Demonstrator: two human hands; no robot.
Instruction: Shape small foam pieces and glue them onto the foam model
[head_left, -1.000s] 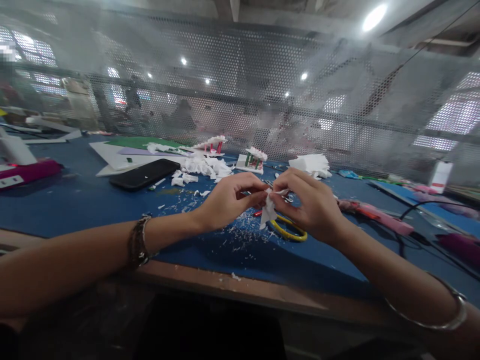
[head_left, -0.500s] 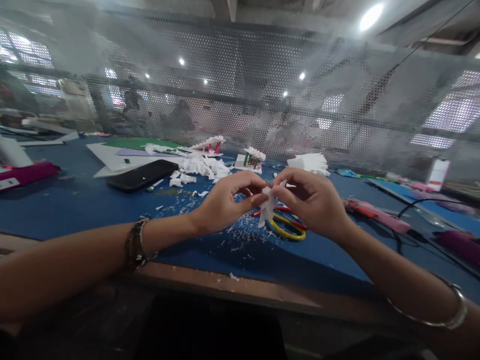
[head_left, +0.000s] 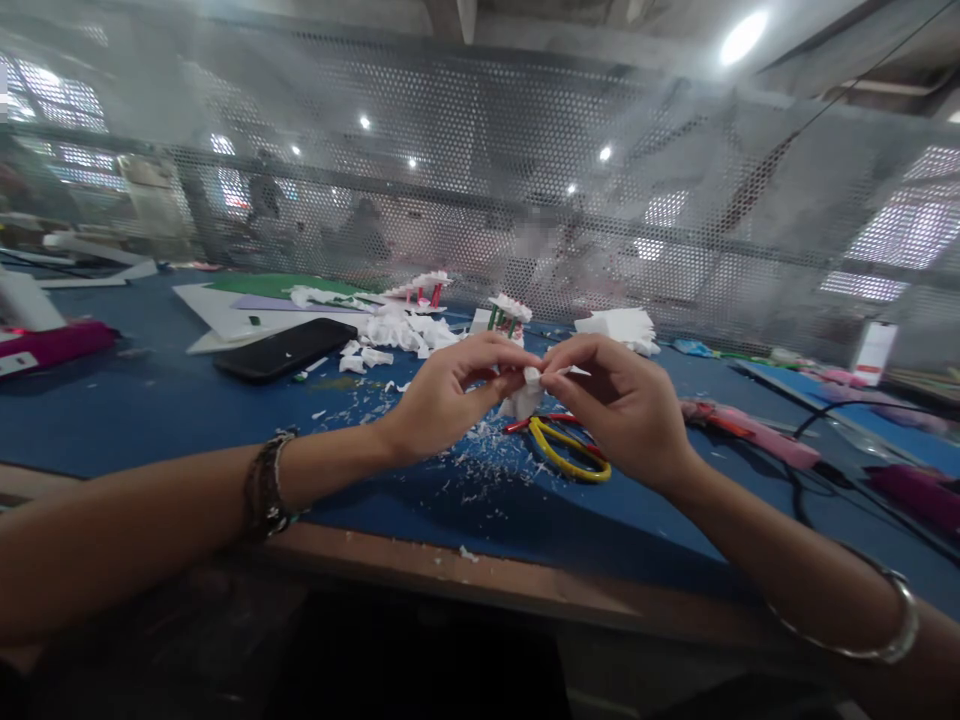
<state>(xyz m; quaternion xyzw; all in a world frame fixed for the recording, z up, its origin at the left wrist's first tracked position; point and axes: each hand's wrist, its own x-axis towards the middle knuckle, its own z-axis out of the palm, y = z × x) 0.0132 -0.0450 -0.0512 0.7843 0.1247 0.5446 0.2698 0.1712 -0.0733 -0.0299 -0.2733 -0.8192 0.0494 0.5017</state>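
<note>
Between my two hands is a small crumpled piece of white paper (head_left: 521, 402), its lower part hanging below my fingertips. My left hand (head_left: 454, 395) pinches it from the left, thumb and fingers closed. From the other side my right hand (head_left: 622, 400) pinches its upper end, and a thin white tip shows past the fingers. Just beneath lie scissors with yellow and red handles (head_left: 574, 468), partly covered by the right hand. Tiny white shreds (head_left: 480, 475) are scattered over the blue tabletop (head_left: 360, 490) below.
A black phone (head_left: 289, 350) lies at left beside torn white paper (head_left: 397, 330). Small models with green posts (head_left: 508, 315) and red posts (head_left: 424, 290) stand behind. A pink glue gun (head_left: 757, 435) with a black cable is at right. A perforated metal screen (head_left: 465, 160) closes off the back.
The paper's hanging part has shifted left and looks more bunched between the fingertips. Both hands stay close together and have moved only slightly.
</note>
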